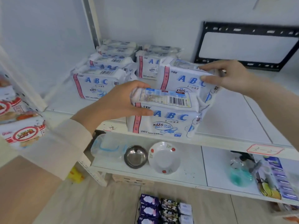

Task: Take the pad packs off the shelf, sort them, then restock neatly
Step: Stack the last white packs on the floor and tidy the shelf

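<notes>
"White front pack [163,117]: position?" the first observer asks.

"Upright at the front edge of the top shelf [226,113]," the second answers. "Barcode side up, blue ABC face toward the camera. Left hand [119,102] clamps its left end, thumb on the front face and fingers curled over the top."

"Rear pack [182,78]?"

"Same kind, just behind the front pack and partly hidden by it. Whether the two touch, he cannot tell. It leans a little. Right hand [229,76] pinches its upper right corner, thumb on the front and fingers along the top edge."

"Other stock on that shelf?"

"Left row [97,83]: several matching packs, upright, running back toward the wall. Short row [148,67] beside it, directly behind the rear pack. Right half of the shelf is bare board."

"Below?"

"Lower shelf [186,168] carries a clear box [105,147] with blue clips, a steel bowl [135,156] and a flowered dish [164,157], bowl and dish side by side and tipped toward the camera. Spray bottle [241,170] with teal liquid stands well to their right."

"Floor [97,204]?"

"Small packs [161,207], purple, dark and white, laid in three columns. Snack bags [21,135] at far left. Black bracket [247,44] on the wall behind."
</notes>
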`<state>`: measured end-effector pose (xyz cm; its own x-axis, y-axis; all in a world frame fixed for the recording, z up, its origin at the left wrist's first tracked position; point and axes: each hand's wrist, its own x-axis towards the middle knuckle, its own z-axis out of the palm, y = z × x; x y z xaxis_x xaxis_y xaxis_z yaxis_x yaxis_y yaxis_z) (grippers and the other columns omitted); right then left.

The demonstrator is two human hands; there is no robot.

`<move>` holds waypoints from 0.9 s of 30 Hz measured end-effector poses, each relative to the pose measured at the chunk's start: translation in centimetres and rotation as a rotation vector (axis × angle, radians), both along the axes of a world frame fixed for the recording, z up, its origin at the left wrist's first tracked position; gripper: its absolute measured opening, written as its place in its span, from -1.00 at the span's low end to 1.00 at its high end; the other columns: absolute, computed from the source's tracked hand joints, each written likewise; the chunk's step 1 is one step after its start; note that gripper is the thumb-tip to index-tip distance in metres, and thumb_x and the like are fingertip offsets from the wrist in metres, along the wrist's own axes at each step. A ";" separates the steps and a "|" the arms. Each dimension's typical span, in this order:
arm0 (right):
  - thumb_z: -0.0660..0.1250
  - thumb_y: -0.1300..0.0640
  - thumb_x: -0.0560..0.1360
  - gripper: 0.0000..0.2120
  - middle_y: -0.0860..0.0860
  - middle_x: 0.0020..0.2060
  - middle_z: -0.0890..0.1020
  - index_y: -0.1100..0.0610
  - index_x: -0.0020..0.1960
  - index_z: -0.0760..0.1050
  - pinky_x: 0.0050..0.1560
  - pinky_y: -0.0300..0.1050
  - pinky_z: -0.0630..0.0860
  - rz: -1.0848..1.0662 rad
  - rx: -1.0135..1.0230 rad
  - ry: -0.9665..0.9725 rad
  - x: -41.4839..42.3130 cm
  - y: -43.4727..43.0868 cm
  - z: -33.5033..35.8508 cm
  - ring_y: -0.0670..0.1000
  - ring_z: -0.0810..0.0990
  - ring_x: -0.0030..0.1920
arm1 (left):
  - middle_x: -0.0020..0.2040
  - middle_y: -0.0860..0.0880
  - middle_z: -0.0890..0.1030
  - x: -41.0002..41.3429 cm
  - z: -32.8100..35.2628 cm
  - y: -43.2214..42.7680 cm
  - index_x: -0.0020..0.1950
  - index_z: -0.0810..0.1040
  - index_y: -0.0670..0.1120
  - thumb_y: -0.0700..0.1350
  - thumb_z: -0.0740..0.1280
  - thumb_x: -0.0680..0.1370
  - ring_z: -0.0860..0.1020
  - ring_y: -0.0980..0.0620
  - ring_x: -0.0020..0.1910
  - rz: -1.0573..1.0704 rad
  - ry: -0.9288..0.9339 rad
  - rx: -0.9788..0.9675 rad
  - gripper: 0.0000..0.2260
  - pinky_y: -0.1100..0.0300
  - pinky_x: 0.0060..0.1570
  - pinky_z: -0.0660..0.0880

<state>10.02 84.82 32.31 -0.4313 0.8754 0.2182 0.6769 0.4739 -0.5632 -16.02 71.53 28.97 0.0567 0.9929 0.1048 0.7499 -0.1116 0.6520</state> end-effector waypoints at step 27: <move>0.44 0.09 0.41 -0.65 -0.08 0.22 0.46 -0.11 0.16 0.52 0.17 -0.43 0.16 0.229 -0.048 -0.103 -7.9 10.5 -3.5 -0.12 0.37 0.27 | 0.39 0.06 0.27 -2.1 -0.6 8.8 0.45 0.16 0.01 0.27 0.39 0.31 0.18 0.11 0.35 -0.124 0.513 -0.093 -0.18 0.21 0.31 0.16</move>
